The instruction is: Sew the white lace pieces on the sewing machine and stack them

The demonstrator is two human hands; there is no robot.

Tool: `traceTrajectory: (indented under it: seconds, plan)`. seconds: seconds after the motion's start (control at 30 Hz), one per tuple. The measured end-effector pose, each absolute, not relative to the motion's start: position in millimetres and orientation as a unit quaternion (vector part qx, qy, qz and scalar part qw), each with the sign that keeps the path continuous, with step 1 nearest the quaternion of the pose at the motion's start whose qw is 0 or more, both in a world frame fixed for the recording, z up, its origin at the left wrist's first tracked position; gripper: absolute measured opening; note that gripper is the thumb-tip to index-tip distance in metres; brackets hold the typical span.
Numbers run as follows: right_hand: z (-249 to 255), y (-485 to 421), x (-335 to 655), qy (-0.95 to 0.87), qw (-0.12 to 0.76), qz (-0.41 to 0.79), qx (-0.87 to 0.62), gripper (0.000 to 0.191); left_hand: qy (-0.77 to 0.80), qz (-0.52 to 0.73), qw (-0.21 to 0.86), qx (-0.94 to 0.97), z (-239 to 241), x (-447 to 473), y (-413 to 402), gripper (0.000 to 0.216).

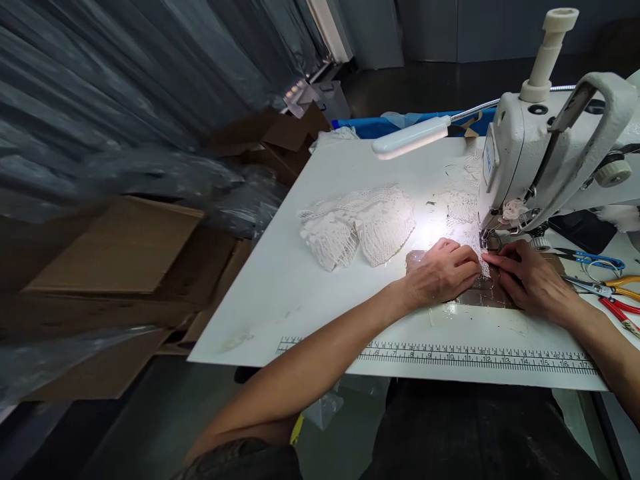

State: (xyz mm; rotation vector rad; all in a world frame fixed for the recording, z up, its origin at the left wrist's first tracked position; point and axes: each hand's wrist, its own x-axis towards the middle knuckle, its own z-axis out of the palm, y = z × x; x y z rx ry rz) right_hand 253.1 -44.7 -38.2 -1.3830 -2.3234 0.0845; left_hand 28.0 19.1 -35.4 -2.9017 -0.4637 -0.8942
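A strip of white lace fabric (466,227) runs under the needle area of a white sewing machine (507,153). My left hand (443,272) presses on the lace just left of the presser foot (484,241), its fingers curled together. From the other side, my right hand (533,279) pinches the lace edge right in front of the foot, thumb and index finger close together. Both hands rest over the brownish machine plate (483,293). To the left lies another piece of white lace (359,225), gathered into two cup-like shapes. Fingers partly hide the held edge.
Blue-handled scissors (595,259), orange-handled snips (607,289) and a red-handled tool (620,313) lie right of my right hand. A lamp (413,137) hangs over the white table (260,300). A printed ruler (450,357) follows its front edge. Cardboard boxes (115,247) stand left.
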Motion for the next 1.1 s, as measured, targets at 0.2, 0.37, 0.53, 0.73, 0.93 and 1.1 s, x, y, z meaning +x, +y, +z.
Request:
traceTrajectory:
  seconds: [0.2,0.37,0.53,0.73,0.93,1.1]
  plan:
    - [-37,-44,254,-0.837,0.213,0.045,-0.502,0.041,-0.147,-0.271,0.032,-0.951,-36,28,20,0.022]
    - [-36,-44,253,-0.833,0.203,0.062,-0.51,0.04,-0.132,-0.286,0.044,-0.948,-34,28,20,0.019]
    - [-33,-45,254,-0.81,0.253,0.073,-0.523,0.042,-0.13,-0.27,0.09,-0.95,-33,30,17,0.022]
    - [-27,-44,255,-0.792,0.279,0.093,-0.535,0.041,-0.133,-0.297,0.104,-0.94,-32,30,15,0.02]
    - [-24,-45,253,-0.788,0.275,0.093,-0.543,0.04,-0.13,-0.315,0.132,-0.931,-30,32,14,0.021]
    - [-25,-45,253,-0.793,0.277,0.086,-0.536,0.037,-0.118,-0.327,0.133,-0.928,-31,33,13,0.019]
